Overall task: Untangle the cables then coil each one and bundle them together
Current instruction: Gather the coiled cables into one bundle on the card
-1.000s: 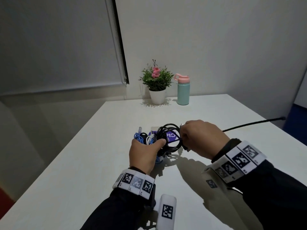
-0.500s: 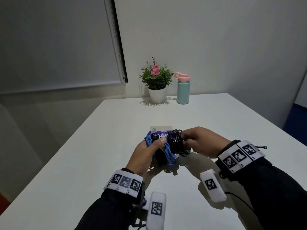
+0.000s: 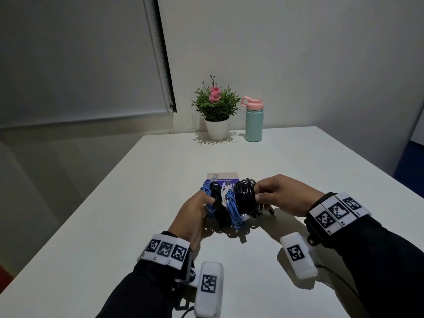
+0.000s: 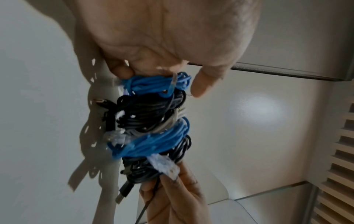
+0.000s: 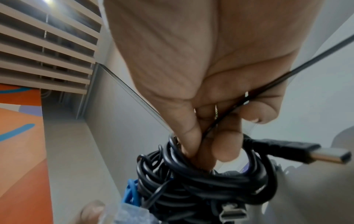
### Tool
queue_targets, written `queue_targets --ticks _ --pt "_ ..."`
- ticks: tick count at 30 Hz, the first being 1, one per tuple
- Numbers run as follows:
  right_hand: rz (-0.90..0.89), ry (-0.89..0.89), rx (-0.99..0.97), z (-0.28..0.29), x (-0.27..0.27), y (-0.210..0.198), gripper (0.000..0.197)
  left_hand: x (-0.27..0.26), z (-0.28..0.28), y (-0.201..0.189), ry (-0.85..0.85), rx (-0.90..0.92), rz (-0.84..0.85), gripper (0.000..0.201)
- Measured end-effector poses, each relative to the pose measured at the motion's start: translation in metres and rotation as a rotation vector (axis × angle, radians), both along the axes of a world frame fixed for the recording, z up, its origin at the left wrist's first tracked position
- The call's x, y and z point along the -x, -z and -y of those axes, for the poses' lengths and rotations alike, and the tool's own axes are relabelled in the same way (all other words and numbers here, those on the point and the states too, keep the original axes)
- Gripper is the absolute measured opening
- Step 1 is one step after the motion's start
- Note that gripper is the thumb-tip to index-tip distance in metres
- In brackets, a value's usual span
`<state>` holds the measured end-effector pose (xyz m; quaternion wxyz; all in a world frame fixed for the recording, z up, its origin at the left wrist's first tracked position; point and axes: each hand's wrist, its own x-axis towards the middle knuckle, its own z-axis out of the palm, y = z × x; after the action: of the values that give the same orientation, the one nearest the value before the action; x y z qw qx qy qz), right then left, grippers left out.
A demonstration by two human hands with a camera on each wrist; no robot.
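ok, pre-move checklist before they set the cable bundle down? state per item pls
1. Left hand grips its end of the cable bundle: ok.
2. Right hand grips the black coil at the other end: ok.
3. Coils pressed side by side, blue coils between black ones: ok.
4. Loose ends tucked in: not ok, a USB plug and a clear connector stick out.
5. Anything tying the coils together: cannot tell.
6. Table bare beside the hands, away from the purple card: ok.
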<state>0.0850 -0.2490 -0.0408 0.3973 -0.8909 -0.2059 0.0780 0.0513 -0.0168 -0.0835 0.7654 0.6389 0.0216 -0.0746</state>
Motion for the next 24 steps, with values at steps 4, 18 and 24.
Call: queue_targets --ticks 4,18,24 --pt "-0.026 -0.002 -0.047 0.001 -0.002 0.003 0.021 -0.005 -0.007 -0.001 -0.015 0.068 0.023 0.028" --pt "-0.044 -0.002 -0.011 0.01 -0.006 0.005 0.013 -0.008 -0.011 -0.018 0.255 -0.012 0.027 0.031" --pt "-0.088 -0.019 -0.052 0.009 -0.008 0.006 0.011 -0.011 -0.005 -0.015 0.167 -0.027 0.023 0.029"
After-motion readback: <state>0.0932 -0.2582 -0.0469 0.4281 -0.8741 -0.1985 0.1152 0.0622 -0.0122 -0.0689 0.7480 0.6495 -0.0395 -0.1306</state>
